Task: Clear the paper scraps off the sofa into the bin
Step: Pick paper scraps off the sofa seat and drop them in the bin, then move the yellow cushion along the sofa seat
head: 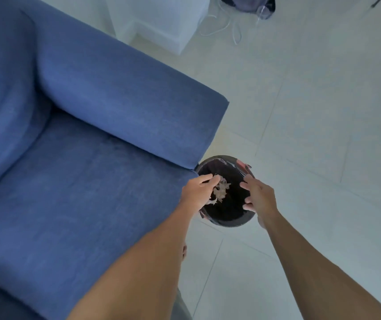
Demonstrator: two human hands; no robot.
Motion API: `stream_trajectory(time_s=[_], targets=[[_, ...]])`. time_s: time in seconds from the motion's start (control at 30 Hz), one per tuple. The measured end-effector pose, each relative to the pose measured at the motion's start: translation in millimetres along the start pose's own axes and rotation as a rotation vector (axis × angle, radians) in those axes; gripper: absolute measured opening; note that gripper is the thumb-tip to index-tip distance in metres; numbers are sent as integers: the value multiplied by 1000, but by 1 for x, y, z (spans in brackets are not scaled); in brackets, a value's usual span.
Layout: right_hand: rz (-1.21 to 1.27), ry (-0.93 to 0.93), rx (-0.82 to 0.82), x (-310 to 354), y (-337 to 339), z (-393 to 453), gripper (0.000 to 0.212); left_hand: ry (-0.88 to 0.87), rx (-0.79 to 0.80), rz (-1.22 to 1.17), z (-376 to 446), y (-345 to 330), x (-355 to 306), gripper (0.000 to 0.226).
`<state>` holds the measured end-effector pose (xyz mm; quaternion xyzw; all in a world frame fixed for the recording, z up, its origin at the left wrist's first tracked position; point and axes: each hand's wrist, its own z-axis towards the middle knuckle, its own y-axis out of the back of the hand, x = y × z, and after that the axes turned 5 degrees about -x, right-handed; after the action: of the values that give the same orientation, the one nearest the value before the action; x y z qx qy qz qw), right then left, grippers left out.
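Note:
A round black bin (227, 221) stands on the floor at the front corner of the blue sofa (81, 158), lined with a dark bag. Both my hands hover over its mouth. My left hand (197, 189) is at the bin's left rim with a clump of pale paper scraps (221, 189) at its fingertips, over the opening. My right hand (260, 196) is at the right rim, fingers spread, nothing in it. The sofa seat in view shows no scraps.
The sofa's armrest (127, 95) runs right beside the bin. Pale tiled floor (323, 135) spreads to the right. A white plinth (162, 24) and a dark appliance with loose cables (247, 5) sit at the far top.

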<state>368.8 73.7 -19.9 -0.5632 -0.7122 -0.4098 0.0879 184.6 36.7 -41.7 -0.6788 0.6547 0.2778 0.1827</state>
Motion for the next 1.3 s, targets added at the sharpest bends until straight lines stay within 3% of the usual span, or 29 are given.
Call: stream_trajectory(time_s=[0.13,0.3,0.5,0.6,0.7,0.87,1.03,1.17,1.3], targets=[[33,-44,170,25,-57,-45,48,114,-32,-278,-29,64,-1,54],[-34,13,413,34,-145,-140,61,97,-235,-436,-111,188,54,65],[-351,216,688,1,-256,-310,60,135,-567,-588,-263,345,195,68],[-590,331,801,-29,-306,-388,62,83,-778,-709,-346,400,279,51],[-764,414,907,-61,-344,-451,65,65,-1108,-670,-426,428,367,41],[-934,374,983,-115,-389,-508,81,243,-1377,-623,-499,430,479,53],[-1000,290,997,-163,-425,-524,87,427,-1389,-790,-507,427,562,68],[-853,61,1029,-175,-446,-534,75,463,-1085,-1128,-510,442,606,97],[-770,-72,1124,-169,-449,-543,89,422,-947,-1285,-534,450,608,104]])
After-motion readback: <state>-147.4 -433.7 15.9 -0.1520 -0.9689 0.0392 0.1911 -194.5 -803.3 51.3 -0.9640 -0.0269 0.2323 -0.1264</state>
